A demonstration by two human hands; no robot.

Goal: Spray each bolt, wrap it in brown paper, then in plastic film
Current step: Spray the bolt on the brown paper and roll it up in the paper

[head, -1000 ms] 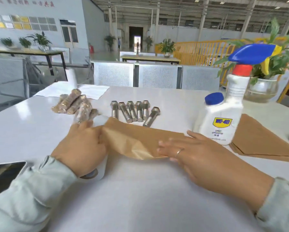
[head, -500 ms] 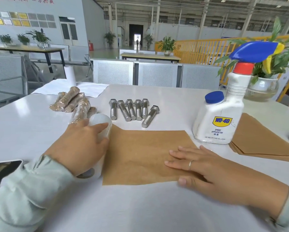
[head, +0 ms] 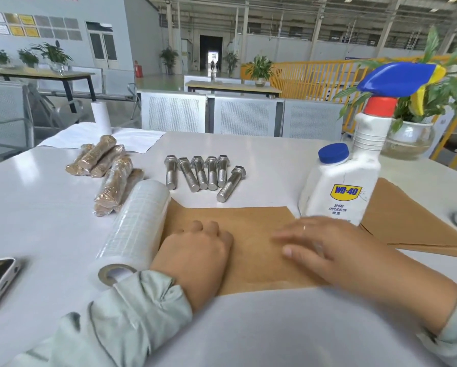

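Right now both hands are lying on the brown paper sheet [head: 248, 234] spread on the desk [head: 36, 202]: the left hand [head: 198, 250] is resting on it with its fingers loosely curled under and holding nothing, and the right hand [head: 325, 247] is pressing flat with its fingers spread, blurred as if sliding. Six bare bolts [head: 203, 173] are lying just beyond the sheet's far edge, and the wrapped bolts [head: 110, 173] are piling up to the left. The film roll [head: 134, 229] is lying on the sheet's left edge, touching the left wrist. The spray bottle [head: 346, 186] is standing at the sheet's right far corner, just beside the right hand's fingers.

Risks, as I judge them: a sweep of the right hand could be tipping the tall bottle; the roll, nudged by the sleeve, could be rolling into the wrapped pile; and the sheet may be dragging or creasing if pressed unevenly.
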